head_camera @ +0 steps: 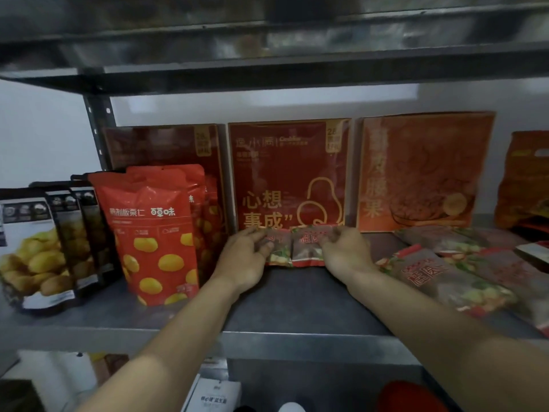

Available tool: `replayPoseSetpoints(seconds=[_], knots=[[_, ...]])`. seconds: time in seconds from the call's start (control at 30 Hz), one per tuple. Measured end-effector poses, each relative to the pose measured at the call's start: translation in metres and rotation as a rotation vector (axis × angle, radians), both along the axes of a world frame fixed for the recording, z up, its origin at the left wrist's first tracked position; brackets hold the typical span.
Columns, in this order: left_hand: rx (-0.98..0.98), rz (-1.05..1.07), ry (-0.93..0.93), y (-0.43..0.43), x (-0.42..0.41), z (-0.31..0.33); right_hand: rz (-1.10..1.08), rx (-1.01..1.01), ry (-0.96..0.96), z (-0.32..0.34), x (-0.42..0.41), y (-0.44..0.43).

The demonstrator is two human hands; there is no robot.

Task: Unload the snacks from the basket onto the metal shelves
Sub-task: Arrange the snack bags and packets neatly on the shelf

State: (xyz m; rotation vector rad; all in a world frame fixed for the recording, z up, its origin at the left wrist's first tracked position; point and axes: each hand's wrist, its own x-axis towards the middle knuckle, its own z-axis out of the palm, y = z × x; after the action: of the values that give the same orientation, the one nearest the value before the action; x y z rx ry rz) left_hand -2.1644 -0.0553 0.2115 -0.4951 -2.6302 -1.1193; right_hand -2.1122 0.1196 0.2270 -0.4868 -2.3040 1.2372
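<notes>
White wall (38,135) at the far side, plain, soft even light, brighter band high at centre. Grey metal shelf (297,295) in a dark steel frame. Perforated upright (98,132) far left. Upper shelf (267,55) overhead, dim and reflective.

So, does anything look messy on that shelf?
A bit. The snack packets on the right lie flat and crooked, overlapping, while the red bags and boxes stand upright. Nothing looks spilled.
</notes>
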Motion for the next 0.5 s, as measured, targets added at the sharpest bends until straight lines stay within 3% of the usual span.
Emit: replayPoseSetpoints(seconds=[0.17, 0.33, 0.5], knots=[[-0.177, 0.014, -0.018, 0.003, 0.001, -0.001, -0.013, 0.095, -0.023, -0.003, -0.003, -0.001], [-0.174, 0.008, -0.023, 0.002, 0.001, 0.000, -0.009, 0.156, -0.034, -0.005, -0.004, -0.001], [-0.191, 0.083, 0.167, 0.003, 0.010, 0.007, 0.055, 0.311, 0.113, 0.022, 0.018, -0.010]])
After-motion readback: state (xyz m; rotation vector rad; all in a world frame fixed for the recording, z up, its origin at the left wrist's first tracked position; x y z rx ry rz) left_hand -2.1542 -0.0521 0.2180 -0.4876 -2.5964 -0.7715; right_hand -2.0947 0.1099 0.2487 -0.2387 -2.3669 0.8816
